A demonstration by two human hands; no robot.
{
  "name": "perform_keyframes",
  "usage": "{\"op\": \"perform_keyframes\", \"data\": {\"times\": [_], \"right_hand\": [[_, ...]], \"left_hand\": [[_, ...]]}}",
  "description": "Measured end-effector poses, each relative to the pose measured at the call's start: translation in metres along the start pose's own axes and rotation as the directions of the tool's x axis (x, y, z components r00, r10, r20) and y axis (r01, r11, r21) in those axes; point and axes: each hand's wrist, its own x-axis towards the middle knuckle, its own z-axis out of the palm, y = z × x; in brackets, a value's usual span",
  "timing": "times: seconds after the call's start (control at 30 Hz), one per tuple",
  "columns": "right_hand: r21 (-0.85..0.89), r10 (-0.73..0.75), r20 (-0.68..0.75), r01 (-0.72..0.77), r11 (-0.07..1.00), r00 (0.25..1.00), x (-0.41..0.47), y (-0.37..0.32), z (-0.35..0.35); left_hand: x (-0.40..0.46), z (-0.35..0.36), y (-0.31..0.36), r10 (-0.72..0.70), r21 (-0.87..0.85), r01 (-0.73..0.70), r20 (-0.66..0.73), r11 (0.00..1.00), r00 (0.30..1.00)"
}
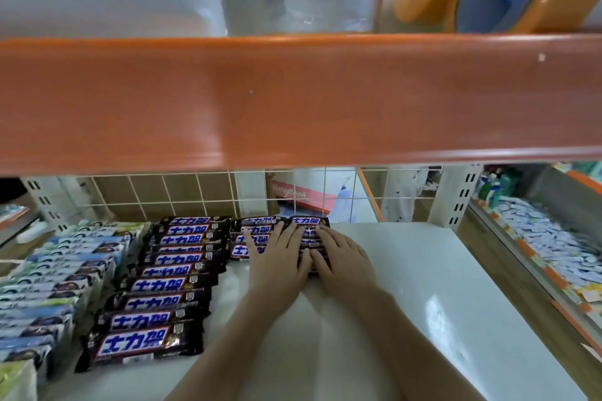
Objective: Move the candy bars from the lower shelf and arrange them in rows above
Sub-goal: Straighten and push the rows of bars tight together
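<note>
Both hands lie flat, fingers straight, on a short stack of candy bars [303,238] at the back of the white shelf [423,286]. The left hand [277,257] and the right hand [338,260] sit side by side, so neither grip is closed on anything; the palms press and square the bars against the wire grid [195,192] behind.

To do this well, I would keep the fingers flat and nudge the ends level with the small group just to the left [250,239], so the new row runs as straight as the long finished row [163,283] further left. Gentle pressure is enough; the glossy wrappers look slippery and could fan out.

How many bars lie under the hands I cannot tell, as the fingers cover most of them. The orange shelf edge [293,101] blocks everything above, and the lower shelf the bars come from is out of sight. The pale packets [65,264] at far left are too blurred to identify, possibly biscuits.
</note>
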Motion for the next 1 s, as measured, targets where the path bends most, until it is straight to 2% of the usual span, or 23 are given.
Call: {"op": "perform_keyframes", "data": {"times": [0.1, 0.27, 0.43, 0.7, 1.0], "right_hand": [[0.036, -0.003, 0.008, 0.002, 0.999, 1.000, 0.000, 0.003, -0.002], [-0.015, 0.010, 0.059, -0.009, 1.000, 0.998, 0.000, 0.008, 0.000], [-0.032, 0.006, 0.053, -0.004, 0.999, 0.999, 0.002, 0.008, 0.000], [0.036, 0.004, 0.091, -0.007, 0.999, 0.996, -0.001, 0.003, -0.006], [-0.106, 0.044, 0.180, -0.025, 0.994, 0.983, -0.004, -0.004, -0.001]], "left_hand": [[-0.002, -0.003, 0.000, -0.004, 0.007, 0.004, 0.006, 1.000, 1.000], [-0.002, -0.002, -0.001, -0.012, 0.021, 0.011, 0.052, 1.000, 0.999], [-0.001, -0.005, 0.000, -0.023, -0.004, 0.023, 0.098, 1.000, 0.995], [-0.004, -0.008, -0.005, -0.010, -0.018, 0.011, 0.059, 1.000, 0.998], [-0.009, -0.011, -0.012, 0.020, -0.010, -0.018, 0.154, 1.000, 0.988]]}}
